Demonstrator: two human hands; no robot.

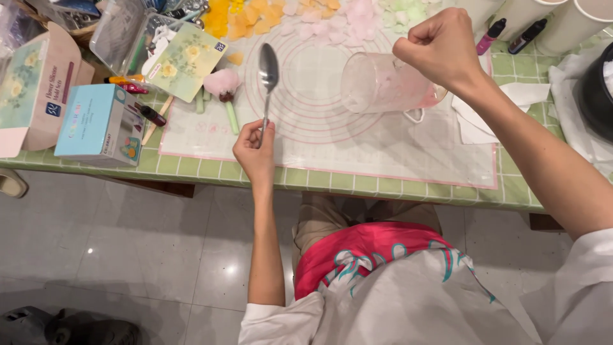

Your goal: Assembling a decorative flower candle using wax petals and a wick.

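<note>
1. The left hand [254, 150] pinches the end of a metal spoon [267, 80], with the bowl pointing away over the white mat [383, 147]
2. The right hand [440, 48] is closed tight on the handle of a clear cup [383, 83], and the cup lies tipped on its side, mouth toward the spoon
3. To do it well, I think, hold the cup still and bring the spoon slowly into its mouth
4. Stay over the mat so pink drips land there, not on the paper flower [221, 82]
</note>
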